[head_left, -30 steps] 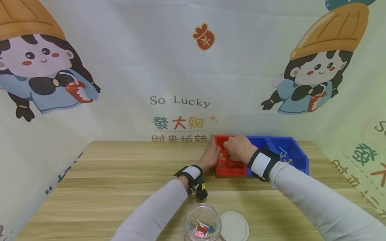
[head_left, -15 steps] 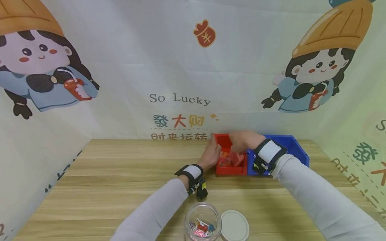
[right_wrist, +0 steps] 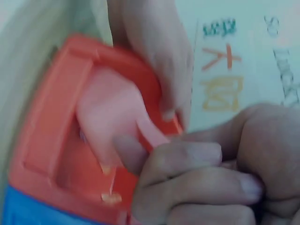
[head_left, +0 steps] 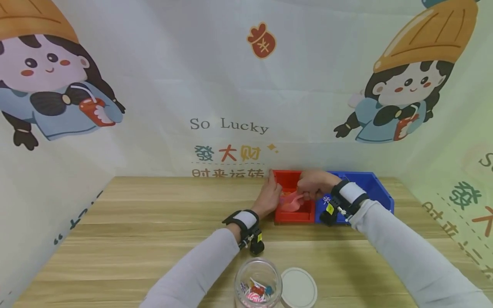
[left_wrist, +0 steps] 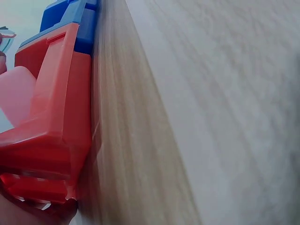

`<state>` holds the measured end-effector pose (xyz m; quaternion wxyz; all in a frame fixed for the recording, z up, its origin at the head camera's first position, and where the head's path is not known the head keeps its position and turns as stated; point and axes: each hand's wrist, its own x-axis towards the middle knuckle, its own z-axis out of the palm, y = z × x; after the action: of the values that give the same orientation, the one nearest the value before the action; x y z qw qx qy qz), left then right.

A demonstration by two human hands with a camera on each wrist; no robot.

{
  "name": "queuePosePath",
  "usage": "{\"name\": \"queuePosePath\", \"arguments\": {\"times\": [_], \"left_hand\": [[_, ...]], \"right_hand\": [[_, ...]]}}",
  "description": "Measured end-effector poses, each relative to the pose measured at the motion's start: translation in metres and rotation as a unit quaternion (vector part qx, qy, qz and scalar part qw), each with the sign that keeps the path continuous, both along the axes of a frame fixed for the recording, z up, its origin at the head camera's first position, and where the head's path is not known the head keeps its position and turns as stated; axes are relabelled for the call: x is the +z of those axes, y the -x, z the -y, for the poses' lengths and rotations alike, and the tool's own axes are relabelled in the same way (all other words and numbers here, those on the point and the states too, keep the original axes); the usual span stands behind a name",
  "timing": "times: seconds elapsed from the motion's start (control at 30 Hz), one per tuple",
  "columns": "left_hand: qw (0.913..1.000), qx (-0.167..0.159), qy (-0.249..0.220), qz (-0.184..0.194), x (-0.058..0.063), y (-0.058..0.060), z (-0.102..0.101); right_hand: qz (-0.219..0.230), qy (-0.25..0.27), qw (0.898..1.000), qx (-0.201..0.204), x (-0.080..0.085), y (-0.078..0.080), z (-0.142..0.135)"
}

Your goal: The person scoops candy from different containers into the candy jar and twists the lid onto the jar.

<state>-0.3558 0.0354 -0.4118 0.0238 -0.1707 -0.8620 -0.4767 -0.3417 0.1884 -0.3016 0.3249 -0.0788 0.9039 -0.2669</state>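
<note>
A pink scoop is tilted inside the red bin, below the level of the far rim. My right hand holds its handle with curled fingers, over the bin's right side. In the right wrist view, a few small orange pieces show on the bin floor beside the scoop; what the scoop carries cannot be made out. My left hand grips the bin's left wall, thumb along the top edge. The left wrist view shows part of that hand against the red plastic.
Blue bins adjoin the red one on its right, partly covered by my right wrist. A clear jar with lollipops stands near the front, and a white round lid lies beside it. A printed backdrop rises behind the table.
My right hand has lifted and shifted right from deep in the red bin, and the scoop has come into view there, turning to point left. The left hand stays on the bin.
</note>
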Motion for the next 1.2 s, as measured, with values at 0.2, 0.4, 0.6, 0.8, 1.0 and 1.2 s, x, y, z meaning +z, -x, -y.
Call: {"name": "queuePosePath", "arguments": {"times": [0.2, 0.4, 0.6, 0.8, 1.0, 1.2], "left_hand": [[0.9998, 0.018, -0.001, 0.001, 0.000, 0.003, 0.003], [1.0000, 0.009, 0.000, 0.002, 0.002, 0.001, 0.001], [1.0000, 0.001, 0.008, -0.005, 0.009, -0.001, -0.006], [0.9994, -0.008, 0.028, 0.017, 0.014, 0.002, -0.005], [0.9993, -0.019, 0.008, 0.031, 0.011, 0.001, -0.006], [0.9996, 0.000, 0.013, 0.026, 0.006, -0.002, -0.005]], "right_hand": [[0.022, 0.067, 0.994, -0.081, -0.013, -0.012, 0.014], [0.008, 0.166, 0.970, -0.179, -0.036, -0.015, 0.026], [0.005, 0.239, 0.939, -0.245, -0.042, -0.011, 0.029], [0.020, 0.306, 0.898, -0.316, -0.057, -0.018, 0.034], [-0.017, 0.301, 0.884, -0.356, -0.070, -0.026, 0.038], [-0.029, 0.297, 0.884, -0.359, -0.074, -0.030, 0.037]]}}
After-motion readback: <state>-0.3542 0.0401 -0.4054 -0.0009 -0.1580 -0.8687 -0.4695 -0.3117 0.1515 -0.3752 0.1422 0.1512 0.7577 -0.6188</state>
